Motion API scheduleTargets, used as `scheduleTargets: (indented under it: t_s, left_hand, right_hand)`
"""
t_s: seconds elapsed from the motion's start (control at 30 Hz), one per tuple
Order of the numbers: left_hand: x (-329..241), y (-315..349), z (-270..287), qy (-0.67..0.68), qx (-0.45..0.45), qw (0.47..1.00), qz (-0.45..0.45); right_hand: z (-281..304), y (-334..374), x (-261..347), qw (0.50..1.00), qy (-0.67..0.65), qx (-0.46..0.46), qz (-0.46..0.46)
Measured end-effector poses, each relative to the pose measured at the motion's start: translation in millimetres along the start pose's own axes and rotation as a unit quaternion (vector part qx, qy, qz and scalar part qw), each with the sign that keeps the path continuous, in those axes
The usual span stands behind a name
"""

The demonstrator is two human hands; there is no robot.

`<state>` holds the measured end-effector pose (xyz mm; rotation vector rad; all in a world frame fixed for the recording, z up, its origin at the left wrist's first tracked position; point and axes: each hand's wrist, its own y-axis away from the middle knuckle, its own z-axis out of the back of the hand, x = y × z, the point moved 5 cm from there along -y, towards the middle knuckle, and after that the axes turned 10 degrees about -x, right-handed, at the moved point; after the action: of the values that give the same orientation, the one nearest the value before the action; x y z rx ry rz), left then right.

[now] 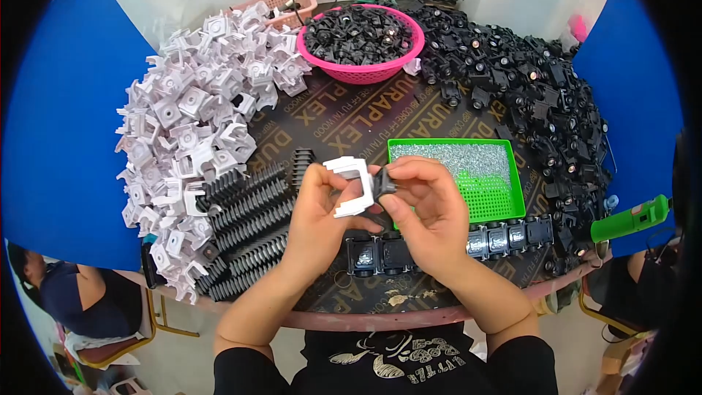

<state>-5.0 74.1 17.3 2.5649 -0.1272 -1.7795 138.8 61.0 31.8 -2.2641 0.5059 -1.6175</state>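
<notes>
Above the middle of the table, my left hand [316, 218] grips a white plastic bracket [358, 201], a U-shaped frame with its open side to the left. My right hand [433, 213] pinches a small black plastic part [382, 184] between thumb and fingertips. The black part is right against the bracket's right side; whether it is seated there I cannot tell. Beneath my hands runs a row of black square parts [398, 254] with shiny edges, partly covered by my right hand. Behind my right hand lies a green tray [521, 201] of small silver screws.
White brackets [194, 102] are heaped at left, beside rows of stacked black ribbed parts [252, 223]. A pink basket [360, 73] of black parts stands at the back. More black parts [541, 95] pile up at right, near a green electric screwdriver [630, 221]. Blue panels flank the table.
</notes>
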Motion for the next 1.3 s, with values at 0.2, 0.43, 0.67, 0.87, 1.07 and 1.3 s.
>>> scheduleTargets:
  t_s: [0.2, 0.43, 0.67, 0.87, 1.07, 1.3]
  left_hand:
    - [9, -1, 8, 0.028, -0.032, 0.999, 0.000]
    - [22, 0, 27, 0.057, -0.033, 0.988, 0.142]
    - [20, 2, 33, 0.158, -0.072, 0.974, 0.144]
    - [21, 5, 19, 0.136, -0.013, 0.966, 0.218]
    - [29, 9, 20, 0.105, -0.097, 0.974, 0.177]
    - [18, 16, 19, 0.103, -0.080, 0.991, 0.033]
  right_hand:
    - [4, 1, -20, 0.993, -0.013, -0.013, -0.113]
    - [5, 2, -17, 0.994, -0.020, -0.029, -0.100]
    - [-11, 21, -4, 0.986, 0.131, 0.090, 0.049]
    - [4, 11, -10, 0.992, 0.066, -0.106, -0.006]
    - [-10, 20, 13, 0.953, 0.227, 0.008, 0.201]
    - [-11, 16, -6, 0.967, 0.212, 0.020, 0.142]
